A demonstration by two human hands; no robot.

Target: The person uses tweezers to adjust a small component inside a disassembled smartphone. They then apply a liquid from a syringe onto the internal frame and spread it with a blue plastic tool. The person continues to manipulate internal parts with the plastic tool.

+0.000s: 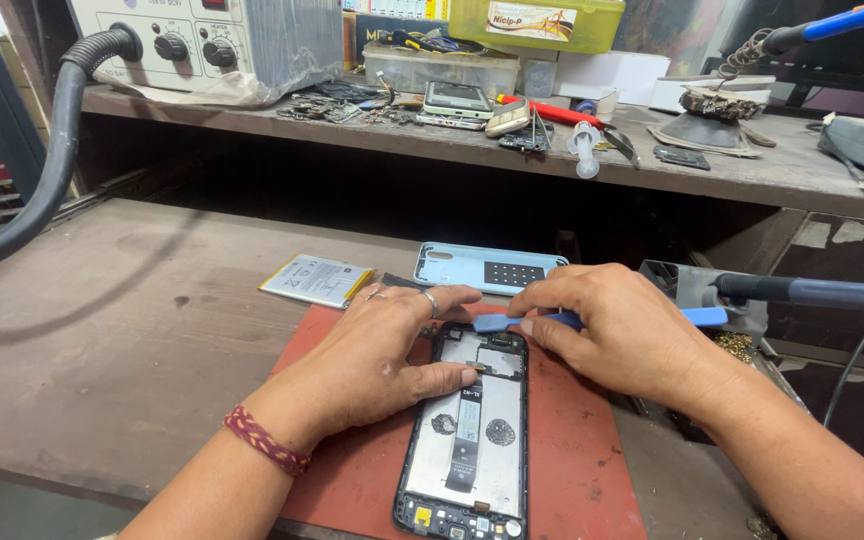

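Where the red rubber work mat (572, 440) lies on the brown wooden bench (132, 340), one opened black smartphone (467, 440) is entered — back cover removed, face down, its silver inner plate, flex strip and small boards exposed.

Handling, as judged: light, flat and stiff along the frame, but fragile inside; the glass beneath is likely to crack if bent, and the exposed connectors are easily torn. Hold is best taken at the long black side edges, never on the bare circuitry.

Left hand (382, 360): laid over the upper left corner of the phone, thumb pressed against the left edge, fingers curled across the top end; a ring is worn on one finger and a braided red band at the wrist. The hand is closed down on the phone, steadying it.

Right hand (612, 330): fingers pressed together, pinching a flat blue plastic pry tool (497, 322), whose tip is held at the top end of the phone, just beside the left fingertips.

Adjacent items: a pale blue phone back cover (482, 268) beyond the mat, inner side up; a flat white battery pack (317, 280) to its left; a blue-handled soldering iron (812, 293) at the right — well apart from both hands.
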